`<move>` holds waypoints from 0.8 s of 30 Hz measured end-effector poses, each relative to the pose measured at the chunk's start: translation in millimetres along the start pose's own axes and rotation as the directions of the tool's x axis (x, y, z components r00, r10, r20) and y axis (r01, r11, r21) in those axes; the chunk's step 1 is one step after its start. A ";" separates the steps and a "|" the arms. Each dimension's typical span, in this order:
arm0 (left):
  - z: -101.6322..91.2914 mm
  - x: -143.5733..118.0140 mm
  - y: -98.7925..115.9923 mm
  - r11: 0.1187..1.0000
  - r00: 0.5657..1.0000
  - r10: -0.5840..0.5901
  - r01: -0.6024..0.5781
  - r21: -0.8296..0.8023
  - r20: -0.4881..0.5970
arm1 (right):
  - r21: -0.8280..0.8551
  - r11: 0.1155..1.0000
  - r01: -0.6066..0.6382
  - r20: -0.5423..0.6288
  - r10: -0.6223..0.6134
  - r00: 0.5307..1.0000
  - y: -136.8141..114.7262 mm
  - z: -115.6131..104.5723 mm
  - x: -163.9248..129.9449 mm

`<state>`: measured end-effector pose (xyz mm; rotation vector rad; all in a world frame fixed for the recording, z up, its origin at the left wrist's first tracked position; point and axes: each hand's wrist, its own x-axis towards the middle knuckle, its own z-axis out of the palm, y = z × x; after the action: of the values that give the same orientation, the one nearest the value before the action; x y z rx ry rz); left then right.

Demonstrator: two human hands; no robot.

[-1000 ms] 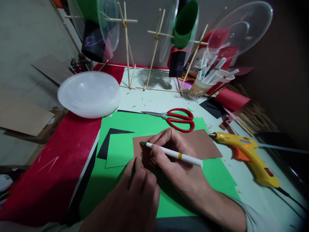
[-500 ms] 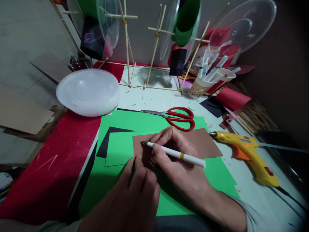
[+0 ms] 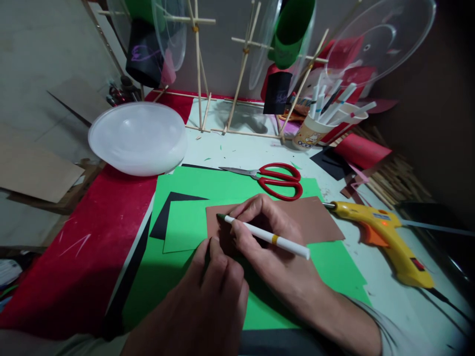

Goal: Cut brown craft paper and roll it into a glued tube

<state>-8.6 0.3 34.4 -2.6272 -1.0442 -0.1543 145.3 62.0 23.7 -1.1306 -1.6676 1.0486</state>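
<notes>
A white marker (image 3: pixel 282 241) with a yellow band and a dark green tip is pinched in my right hand (image 3: pixel 272 237). Its tip meets the left end of a strip of brown paper (image 3: pixel 319 220). My left hand (image 3: pixel 218 291), fingers bent and close together, presses the lower left edge of that strip; its thumb is hidden. Under the strip lie a smaller green sheet (image 3: pixel 183 227), a black piece (image 3: pixel 161 222) and a large green sheet (image 3: pixel 237 183). Red-handled scissors (image 3: pixel 280 181) rest just beyond my right hand, blades pointing left.
On the right lies a yellow glue gun (image 3: pixel 386 232), its orange light lit. Behind it are a paper cup (image 3: pixel 311 134) of markers and red paper (image 3: pixel 365 149). A translucent white bowl (image 3: pixel 137 138) sits back left; stick frames (image 3: pixel 198 74) with clear discs stand behind.
The marker's back end has swung slightly left and down as its tip moves a little on the brown paper. My left hand stays in place. The whole view shifts slightly.
</notes>
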 end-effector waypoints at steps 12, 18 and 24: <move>-4.2 2.5 -0.7 1.000 1.000 -0.001 0.001 -0.009 -0.002 | -0.066 0.996 0.055 0.004 -0.055 0.999 2.1 0.0 -1.8; 1.1 1.9 0.4 1.000 0.997 -0.017 0.016 -0.013 -0.071 | -0.096 0.992 0.082 0.007 -0.082 0.997 0.1 -1.8 -1.4; 14.1 -1.1 3.2 1.000 0.987 -0.016 0.018 0.011 -0.161 | -0.144 0.984 0.105 -0.026 -0.110 0.994 0.4 -2.0 -2.4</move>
<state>-7.3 1.9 20.0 -2.5465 -1.0095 -0.3564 147.8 60.1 23.5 -1.1294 -1.7787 0.8493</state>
